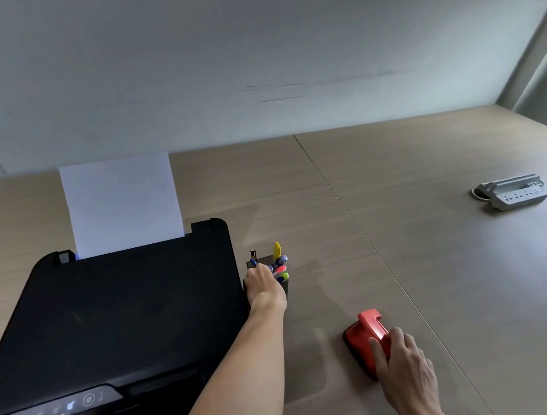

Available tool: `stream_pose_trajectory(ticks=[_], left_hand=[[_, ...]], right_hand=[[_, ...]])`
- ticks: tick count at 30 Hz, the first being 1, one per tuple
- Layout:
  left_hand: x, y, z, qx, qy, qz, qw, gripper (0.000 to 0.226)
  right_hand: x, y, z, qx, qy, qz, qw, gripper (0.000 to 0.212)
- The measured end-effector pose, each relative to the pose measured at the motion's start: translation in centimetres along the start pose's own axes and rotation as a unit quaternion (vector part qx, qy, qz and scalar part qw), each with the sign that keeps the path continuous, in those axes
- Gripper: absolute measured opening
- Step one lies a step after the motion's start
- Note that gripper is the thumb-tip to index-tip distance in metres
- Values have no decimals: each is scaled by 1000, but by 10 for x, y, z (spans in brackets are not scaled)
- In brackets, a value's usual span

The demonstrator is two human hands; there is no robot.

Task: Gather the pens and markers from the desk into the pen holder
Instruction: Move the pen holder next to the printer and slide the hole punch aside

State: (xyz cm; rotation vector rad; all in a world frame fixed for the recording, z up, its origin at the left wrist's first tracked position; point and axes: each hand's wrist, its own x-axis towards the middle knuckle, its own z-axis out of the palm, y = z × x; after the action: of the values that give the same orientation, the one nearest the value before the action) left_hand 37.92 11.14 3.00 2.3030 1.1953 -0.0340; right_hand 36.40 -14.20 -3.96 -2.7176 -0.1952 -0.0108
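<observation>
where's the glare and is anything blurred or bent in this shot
Head view: pale glare streaks across the desk, strongest toward the power strip; the wide lens bows the desk's far edge and tilts the wall corner; the pens in the pen holder by the left hand look soft, their detail unreadable; the printer top is nearly featureless black.

the bench (405, 225) looks like pale wood-grain laminate, smooth with a soft sheen. the printer (123, 312) is matt black plastic, holding plain white paper (122, 205). the red hole punch (367, 340) looks glossy, the power strip (518, 194) light grey plastic, the pen holder (286, 286) matt black
</observation>
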Motion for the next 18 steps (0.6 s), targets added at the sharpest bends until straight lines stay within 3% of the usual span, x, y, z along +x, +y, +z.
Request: stream_pose_trajectory(ticks=[4, 8, 10, 12, 13, 14, 16, 17, 18], left_hand=[[10, 1, 0, -101, 4, -35, 994, 24], [-5, -3, 18, -284, -10, -111, 952, 32], [-15, -15, 44, -363, 20, -129, 922, 57], [-28, -27, 74, -368, 26, -79, 926, 105], [-20, -28, 92, -431, 43, -79, 898, 114], [-20, -15, 96, -503, 34, -66, 861, 116], [-42, -6, 69, -484, 21, -94, 870, 102], [-51, -26, 68, -438, 24, -110, 892, 83], [-59, -35, 75, -406, 56, -76, 909, 64]], right_hand=[[4, -3, -1, -45, -4, -7, 999, 30], [20, -15, -5, -117, -47, -10, 992, 27], [33, -23, -5, -112, -85, -14, 990, 30], [47, -31, -6, -118, -113, -26, 986, 29], [55, -36, -7, -125, -125, -35, 984, 25], [61, -41, -9, -132, -144, -44, 980, 22], [74, -49, -10, -154, -163, -68, 972, 20], [83, -51, -7, -163, -161, -82, 970, 20], [89, -55, -4, -171, -157, -97, 968, 21]])
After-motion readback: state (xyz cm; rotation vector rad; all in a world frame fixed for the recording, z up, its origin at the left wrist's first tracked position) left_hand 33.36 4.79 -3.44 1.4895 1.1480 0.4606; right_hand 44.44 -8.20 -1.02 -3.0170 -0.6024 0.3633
